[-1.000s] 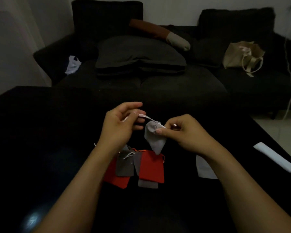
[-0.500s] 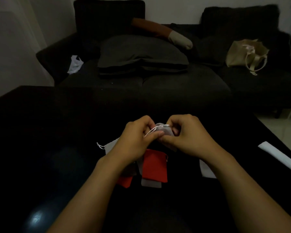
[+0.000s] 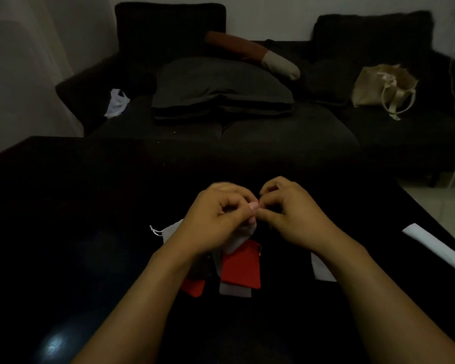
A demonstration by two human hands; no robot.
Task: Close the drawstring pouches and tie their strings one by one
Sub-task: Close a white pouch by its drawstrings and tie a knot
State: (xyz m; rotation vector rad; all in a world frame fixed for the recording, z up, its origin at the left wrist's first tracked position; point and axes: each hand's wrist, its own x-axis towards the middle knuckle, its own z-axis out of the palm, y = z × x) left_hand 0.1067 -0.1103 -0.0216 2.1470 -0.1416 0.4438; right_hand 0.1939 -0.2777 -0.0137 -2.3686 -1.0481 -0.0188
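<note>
Pinching the strings together, the left hand [image 3: 216,219] and right hand [image 3: 294,214] hold the grey pouch [image 3: 238,239] just above the red pouch [image 3: 241,269].

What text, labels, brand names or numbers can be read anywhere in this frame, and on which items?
None can be read.
Pouches: the grey pouch held by the left hand and right hand, and the red pouch on the black table, show plain fabric.
White strip at the table's right edge: blank as far as the dim view shows.
Beige tote bag on the sofa: no print visible.
</note>
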